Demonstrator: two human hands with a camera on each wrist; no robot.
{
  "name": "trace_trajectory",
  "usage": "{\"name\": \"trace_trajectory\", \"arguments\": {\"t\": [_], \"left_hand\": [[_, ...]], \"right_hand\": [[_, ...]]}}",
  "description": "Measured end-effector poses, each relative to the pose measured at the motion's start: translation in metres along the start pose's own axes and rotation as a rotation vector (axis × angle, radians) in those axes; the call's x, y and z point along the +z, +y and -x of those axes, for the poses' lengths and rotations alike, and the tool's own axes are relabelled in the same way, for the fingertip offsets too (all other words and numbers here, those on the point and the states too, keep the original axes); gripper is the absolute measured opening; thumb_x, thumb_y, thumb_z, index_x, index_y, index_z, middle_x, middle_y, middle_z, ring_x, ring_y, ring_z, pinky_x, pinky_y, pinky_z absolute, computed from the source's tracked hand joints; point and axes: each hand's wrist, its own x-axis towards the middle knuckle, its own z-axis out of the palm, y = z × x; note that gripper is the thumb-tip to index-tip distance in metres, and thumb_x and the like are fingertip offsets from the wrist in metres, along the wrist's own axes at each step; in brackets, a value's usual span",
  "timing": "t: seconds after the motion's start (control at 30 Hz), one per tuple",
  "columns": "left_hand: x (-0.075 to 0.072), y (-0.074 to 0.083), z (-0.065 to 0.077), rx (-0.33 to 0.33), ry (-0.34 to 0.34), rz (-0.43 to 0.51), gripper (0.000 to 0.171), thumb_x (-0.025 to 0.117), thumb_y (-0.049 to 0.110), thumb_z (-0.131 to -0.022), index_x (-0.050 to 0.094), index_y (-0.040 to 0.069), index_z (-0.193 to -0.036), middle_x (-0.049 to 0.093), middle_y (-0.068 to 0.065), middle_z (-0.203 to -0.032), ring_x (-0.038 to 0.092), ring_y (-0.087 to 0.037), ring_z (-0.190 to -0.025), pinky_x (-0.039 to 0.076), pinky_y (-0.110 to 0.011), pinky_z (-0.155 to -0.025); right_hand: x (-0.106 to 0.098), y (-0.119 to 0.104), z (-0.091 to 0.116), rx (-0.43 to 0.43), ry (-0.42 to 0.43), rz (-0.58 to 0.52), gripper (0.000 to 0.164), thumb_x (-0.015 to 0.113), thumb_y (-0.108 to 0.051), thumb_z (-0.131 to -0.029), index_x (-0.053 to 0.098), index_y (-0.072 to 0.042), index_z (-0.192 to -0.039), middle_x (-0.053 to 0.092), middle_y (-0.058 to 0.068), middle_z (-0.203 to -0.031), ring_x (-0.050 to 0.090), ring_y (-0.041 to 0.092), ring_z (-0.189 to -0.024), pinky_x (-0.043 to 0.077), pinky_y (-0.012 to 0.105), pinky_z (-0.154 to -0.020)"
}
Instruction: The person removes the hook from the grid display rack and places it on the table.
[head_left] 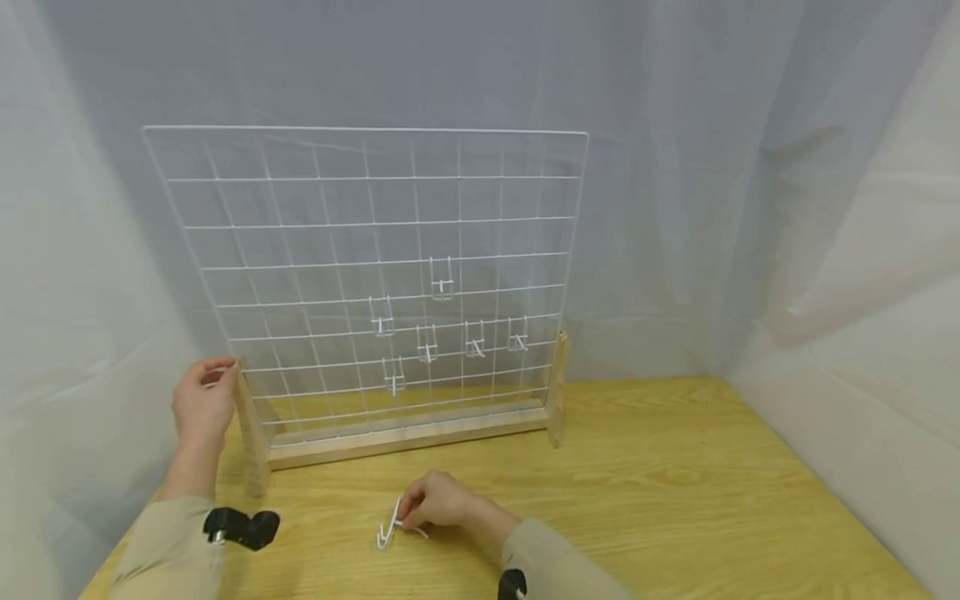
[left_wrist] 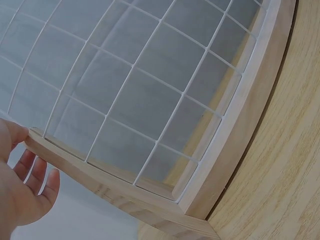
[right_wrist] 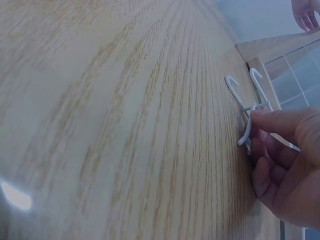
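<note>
A white wire grid panel (head_left: 345, 225) stands upright in a wooden stand (head_left: 408, 440). At the stand's left post, my left hand (head_left: 204, 404) pinches the top end between thumb and fingertip, while the other fingers of the left hand (left_wrist: 25, 185) curl loosely beside it. Low over the table in front of the stand, my right hand (head_left: 438, 500) pinches a white wire hook (head_left: 387, 529). In the right wrist view, the curved ends of this hook (right_wrist: 232, 87) point away from the fingers, and part of it hides behind them.
Several white hooks hang on the grid, among them an upper hook (head_left: 442, 287) and a lower-left hook (head_left: 393, 379). The wood-grain table (head_left: 675, 483) runs under everything. Pale sheeting (head_left: 660, 208) rises behind and at both sides.
</note>
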Motion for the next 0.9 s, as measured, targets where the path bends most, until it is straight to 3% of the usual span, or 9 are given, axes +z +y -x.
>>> {"name": "trace_trajectory", "arguments": {"t": [0.37,0.9], "left_hand": [[0.000,0.001,0.001,-0.001,-0.014,-0.021,0.018,0.051,0.024,-0.095,0.058,0.010,-0.104,0.049,0.004,-0.094,0.042,0.004,-0.072,0.037,-0.011,-0.060],[0.000,0.000,0.004,0.007,-0.005,-0.034,0.025,0.051,0.023,-0.095,0.056,0.003,-0.110,0.051,-0.002,-0.098,0.041,0.000,-0.075,0.037,-0.013,-0.059]], "right_hand": [[-0.004,0.004,0.000,0.029,0.013,-0.056,0.008,0.072,0.005,-0.073,0.068,0.000,-0.078,0.060,-0.003,-0.064,0.047,0.006,-0.053,0.037,0.016,-0.047],[-0.039,0.019,0.013,0.031,0.044,-0.109,0.009,0.070,-0.003,-0.078,0.068,0.000,-0.086,0.059,-0.002,-0.067,0.050,0.010,-0.055,0.040,0.019,-0.049]]}}
